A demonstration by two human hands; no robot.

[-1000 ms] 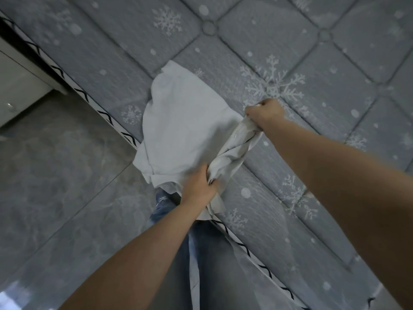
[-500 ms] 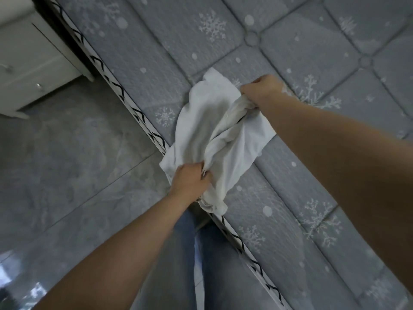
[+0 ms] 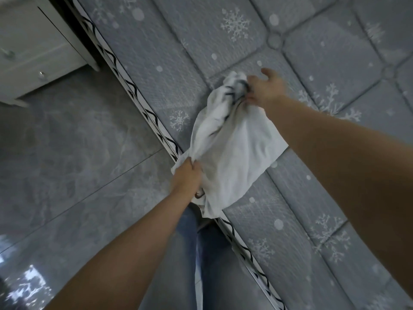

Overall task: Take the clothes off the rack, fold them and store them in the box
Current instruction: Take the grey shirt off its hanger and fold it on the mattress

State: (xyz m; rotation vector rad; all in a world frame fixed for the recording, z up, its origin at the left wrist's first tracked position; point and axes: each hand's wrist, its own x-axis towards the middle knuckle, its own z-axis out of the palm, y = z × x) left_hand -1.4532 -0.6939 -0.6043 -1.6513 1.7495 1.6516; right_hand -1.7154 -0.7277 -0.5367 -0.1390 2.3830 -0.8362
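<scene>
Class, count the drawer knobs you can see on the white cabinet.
2. One knob sits at the far left edge; another lies lower right of it on the cabinet. Others may be out of view.

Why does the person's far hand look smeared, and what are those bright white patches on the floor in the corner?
Head view: the right hand and the bunched end of the white garment beside it are motion-blurred, while the left hand gripping the near edge is sharper. Head view: the patches are glare on the glossy floor tiles, lower left. Head view: the wide lens bows the mattress edge.
</scene>
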